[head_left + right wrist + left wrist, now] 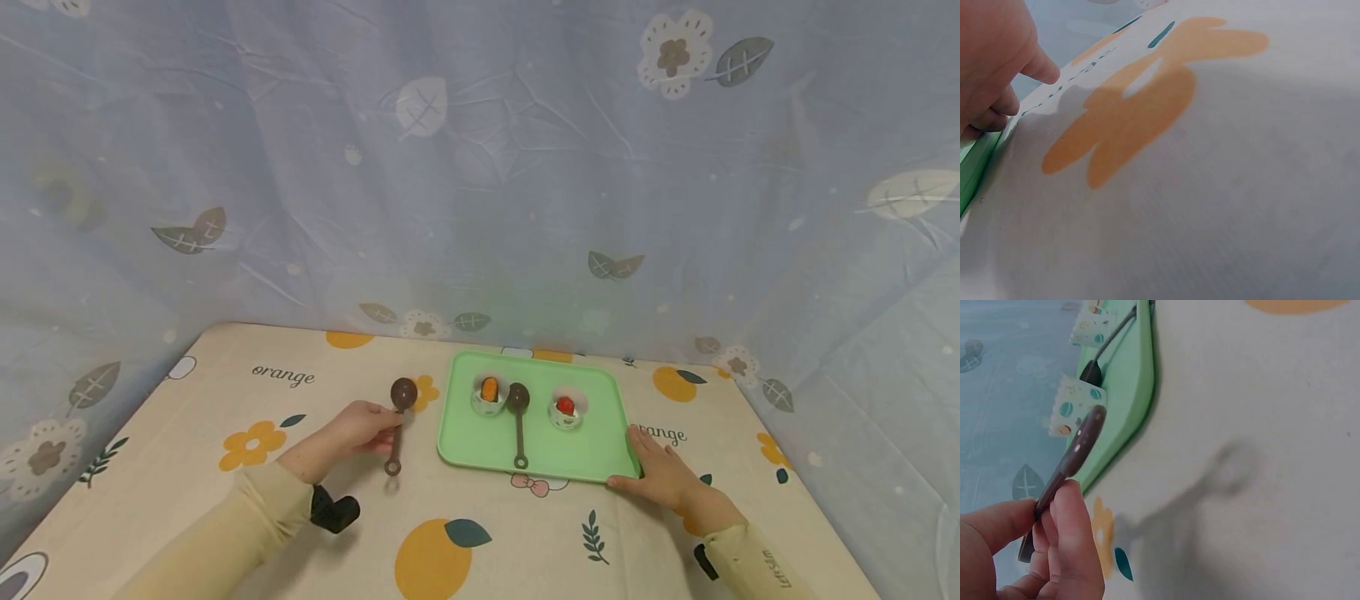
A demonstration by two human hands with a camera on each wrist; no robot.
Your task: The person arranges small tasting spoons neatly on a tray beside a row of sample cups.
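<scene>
A dark brown spoon with a ring at one end is pinched between the thumb and fingers of my left hand. It is raised off the tablecloth, and its shadow falls beside it in the left wrist view. My right hand rests at the near right corner of a light green tray, thumb along the front rim and fingers against the right side. On the tray a second brown spoon lies between two small patterned paper cups. The left cup contains an orange piece, the right cup a red one.
The table is covered by a cream tablecloth printed with oranges, flowers and leaves. Behind it hangs a pale blue patterned curtain, which also rises on both sides. A black device is strapped at the left wrist.
</scene>
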